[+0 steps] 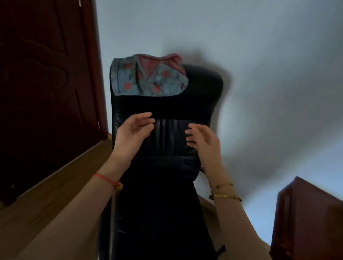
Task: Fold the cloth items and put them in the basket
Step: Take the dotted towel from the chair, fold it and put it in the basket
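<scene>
A big black chair stands against the wall, right in front of both hands. A cloth with red dots hangs over its top, above the left hand and well clear of it. It looks soft, thin and light, so it will likely flop and slide off easily. A good place to take hold is its bottom edge or two corners. The left hand and right hand are both open and hold nothing. No basket shows here.
</scene>
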A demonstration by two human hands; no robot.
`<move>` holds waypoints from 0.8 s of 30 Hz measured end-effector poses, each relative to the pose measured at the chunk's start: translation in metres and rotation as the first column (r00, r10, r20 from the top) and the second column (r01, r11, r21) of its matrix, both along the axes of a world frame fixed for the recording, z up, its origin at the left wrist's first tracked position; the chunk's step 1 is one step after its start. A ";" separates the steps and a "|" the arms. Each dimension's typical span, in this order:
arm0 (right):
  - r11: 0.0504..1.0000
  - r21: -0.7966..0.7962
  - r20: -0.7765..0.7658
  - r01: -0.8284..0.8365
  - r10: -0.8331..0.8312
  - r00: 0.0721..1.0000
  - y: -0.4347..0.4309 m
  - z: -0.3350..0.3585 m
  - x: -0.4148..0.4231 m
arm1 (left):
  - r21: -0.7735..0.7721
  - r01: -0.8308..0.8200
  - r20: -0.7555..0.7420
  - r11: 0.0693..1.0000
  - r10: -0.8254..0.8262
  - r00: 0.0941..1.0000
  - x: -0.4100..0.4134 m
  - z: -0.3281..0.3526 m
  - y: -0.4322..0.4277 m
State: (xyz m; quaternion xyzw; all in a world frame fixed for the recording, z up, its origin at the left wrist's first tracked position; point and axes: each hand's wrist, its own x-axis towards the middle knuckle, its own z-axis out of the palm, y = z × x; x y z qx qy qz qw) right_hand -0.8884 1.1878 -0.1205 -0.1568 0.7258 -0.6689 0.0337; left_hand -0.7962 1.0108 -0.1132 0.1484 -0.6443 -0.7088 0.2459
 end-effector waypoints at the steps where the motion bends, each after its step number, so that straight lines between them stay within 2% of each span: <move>1: 1.000 0.012 -0.019 -0.009 0.009 1.000 -0.007 0.005 -0.018 | -0.008 -0.033 0.001 0.999 0.033 0.999 -0.011 0.003 -0.010; 4: 0.997 0.067 -0.081 -0.035 0.040 0.996 -0.034 0.020 -0.070 | -0.016 -0.130 0.029 0.991 0.130 0.991 -0.041 0.009 -0.042; 7: 0.985 0.163 -0.205 -0.060 0.094 0.974 -0.071 0.032 -0.114 | 0.001 -0.233 0.077 0.973 0.232 0.970 -0.070 0.007 -0.081; 13: 0.949 0.312 -0.445 -0.031 0.175 0.878 -0.160 0.045 -0.170 | 0.107 -0.378 0.273 0.920 0.338 0.901 -0.117 -0.018 -0.150; 15: 0.905 0.425 -0.528 0.023 0.227 0.819 -0.186 0.040 -0.184 | 0.122 -0.400 0.329 0.908 0.344 0.880 -0.131 -0.025 -0.163; 18: 0.823 0.560 -0.567 0.096 0.296 0.769 -0.204 0.031 -0.199 | 0.058 -0.394 0.359 0.917 0.349 0.866 -0.151 -0.032 -0.177; 24: 0.764 0.584 -0.711 0.275 0.317 0.628 -0.203 0.027 -0.216 | -0.139 -0.462 0.365 0.876 0.479 0.798 -0.174 -0.033 -0.179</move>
